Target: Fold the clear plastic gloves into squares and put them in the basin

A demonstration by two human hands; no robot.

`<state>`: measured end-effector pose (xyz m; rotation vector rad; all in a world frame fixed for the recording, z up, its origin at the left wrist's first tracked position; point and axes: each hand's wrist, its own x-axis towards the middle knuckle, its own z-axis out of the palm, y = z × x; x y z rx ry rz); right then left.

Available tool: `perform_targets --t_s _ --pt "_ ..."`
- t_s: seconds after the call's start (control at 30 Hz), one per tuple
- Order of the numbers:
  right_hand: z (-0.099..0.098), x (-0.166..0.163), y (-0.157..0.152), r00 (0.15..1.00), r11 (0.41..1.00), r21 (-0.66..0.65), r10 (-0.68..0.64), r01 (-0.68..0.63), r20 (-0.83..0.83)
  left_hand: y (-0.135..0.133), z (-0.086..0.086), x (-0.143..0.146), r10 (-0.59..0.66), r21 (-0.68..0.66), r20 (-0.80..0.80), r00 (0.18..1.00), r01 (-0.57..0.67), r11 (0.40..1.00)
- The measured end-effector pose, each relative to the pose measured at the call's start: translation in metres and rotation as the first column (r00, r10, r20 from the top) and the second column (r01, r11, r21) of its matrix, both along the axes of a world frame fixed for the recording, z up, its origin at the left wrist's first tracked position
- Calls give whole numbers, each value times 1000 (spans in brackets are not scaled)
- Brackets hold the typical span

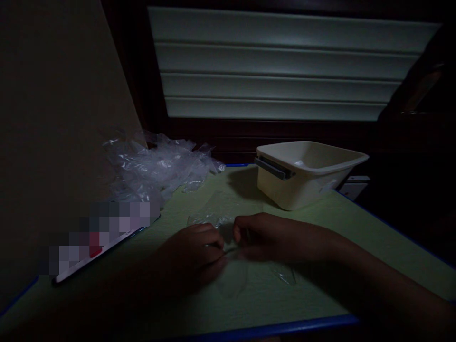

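My left hand [194, 247] and right hand [265, 235] pinch a thin clear plastic glove [228, 228], fingers closed on it, low over the green mat [320, 285] near the cream plastic tub [306, 173]. Dim light. Risk: the slick film slips or tears if I pull unevenly.

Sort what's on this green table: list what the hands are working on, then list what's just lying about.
In hand:
- clear plastic piece, pinched between left hand and right hand, lying on the green table

Lying about:
- heap of clear plastic, back left
- cream tub, back right
- flat device, left, partly blurred
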<state>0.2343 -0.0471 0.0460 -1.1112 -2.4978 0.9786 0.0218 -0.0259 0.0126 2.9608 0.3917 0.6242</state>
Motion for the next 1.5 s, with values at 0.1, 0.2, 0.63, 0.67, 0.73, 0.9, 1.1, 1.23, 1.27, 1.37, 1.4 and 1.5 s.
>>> perform_targets --t_s 0.1,0.2,0.63,0.67,0.73,0.9,1.1,1.23,1.27,1.37,1.4,1.5 --pt "-1 -1 0 1000 1000 -1 12 -12 7 -2 2 0 15 -23 -13 1000 -15 1000" --pt "-2 -4 0 998 998 42 -40 38 52 -4 3 0 12 38 21 1000 -13 999" --pt "-13 -12 -1 948 937 200 -306 285 84 -11 3 -5 108 199 150 983 -137 970" --pt "-13 -13 -1 944 935 200 -316 293 94 -12 5 -4 111 213 184 977 -150 965" --pt "-11 -14 -1 934 930 191 -339 314 110 -14 7 -3 106 258 234 967 -167 952" --pt "-9 -15 -1 934 925 220 -340 311 108 -11 3 2 57 225 70 996 -72 972" --pt "-6 -20 -4 928 894 359 -339 268 152 -3 -5 1 42 75 -23 999 -40 996" --pt "-11 -21 -6 924 902 426 -220 71 313 -4 -2 1 90 65 -24 996 -88 994" --pt "-13 -21 -6 922 900 434 -198 37 333 -5 -2 1 101 70 -10 995 -100 992" --pt "-16 -20 -5 915 894 448 -179 -2 361 -3 -2 0 135 88 39 990 -138 986" --pt "-16 -20 -5 911 891 453 -184 -3 369 -2 -3 0 151 87 43 988 -155 984" --pt "-15 -21 -5 900 887 462 -196 -6 389 1 -9 -1 213 71 45 976 -216 974"
